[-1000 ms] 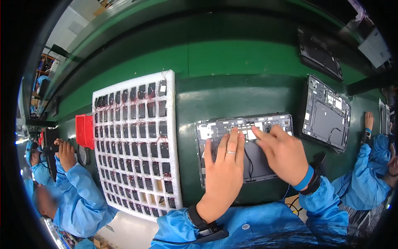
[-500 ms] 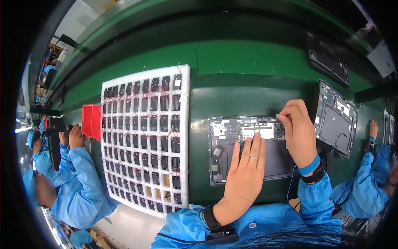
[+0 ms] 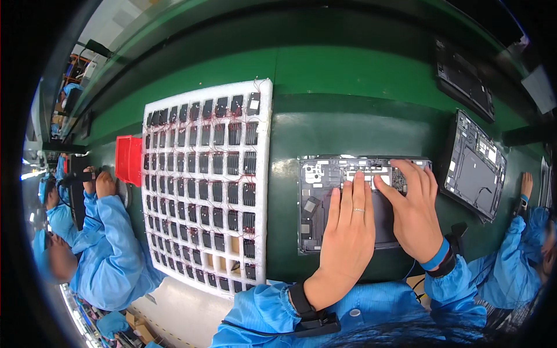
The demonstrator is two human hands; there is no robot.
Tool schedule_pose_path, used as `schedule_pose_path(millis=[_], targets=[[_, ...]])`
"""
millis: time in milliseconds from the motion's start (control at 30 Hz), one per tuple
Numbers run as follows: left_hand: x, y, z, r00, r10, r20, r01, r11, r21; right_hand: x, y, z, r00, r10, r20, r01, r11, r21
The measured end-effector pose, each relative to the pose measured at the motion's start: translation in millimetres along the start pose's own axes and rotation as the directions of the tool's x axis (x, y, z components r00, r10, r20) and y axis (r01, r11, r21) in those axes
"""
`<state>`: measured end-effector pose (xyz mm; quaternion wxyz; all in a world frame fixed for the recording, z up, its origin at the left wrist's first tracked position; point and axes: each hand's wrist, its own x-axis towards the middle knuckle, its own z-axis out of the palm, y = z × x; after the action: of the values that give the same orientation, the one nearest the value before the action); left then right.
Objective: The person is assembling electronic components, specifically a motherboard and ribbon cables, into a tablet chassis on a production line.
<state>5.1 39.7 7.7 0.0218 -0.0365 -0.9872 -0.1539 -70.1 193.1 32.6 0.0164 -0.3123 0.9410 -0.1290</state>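
Blue sleeves [image 3: 261, 310], green table [image 3: 331, 130]

The tray [image 3: 264, 133] is a white grid, filled with black blocks [image 3: 249, 163] and red wires [image 3: 232, 118]. The bin [image 3: 133, 159] is bright red. The laptop case [image 3: 384, 220] is dark grey, patched with white. One wristband [image 3: 436, 257] is blue.

The bench [image 3: 284, 133] leaves passage between foam tray [image 3: 264, 145] and laptop base [image 3: 384, 218]; another chassis [image 3: 473, 167] obstructs the right.
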Motion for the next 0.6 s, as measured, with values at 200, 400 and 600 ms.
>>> schedule_pose_path(millis=[200,400,600], targets=[[-35,9,-29,0.978,0.183,0.101,-0.176,0.981,-0.077,-27,-10,-51,0.987,0.045,0.153,-0.078,0.973,0.216],[-29,-12,-4,0.932,0.341,0.123,-0.347,0.937,0.030,-70,39,-148,0.931,-0.009,0.366,-0.076,0.973,0.218],[59,-49,7,0.959,0.282,-0.029,-0.273,0.946,0.176,-74,64,-187,0.983,0.168,0.075,-0.181,0.956,0.232]])
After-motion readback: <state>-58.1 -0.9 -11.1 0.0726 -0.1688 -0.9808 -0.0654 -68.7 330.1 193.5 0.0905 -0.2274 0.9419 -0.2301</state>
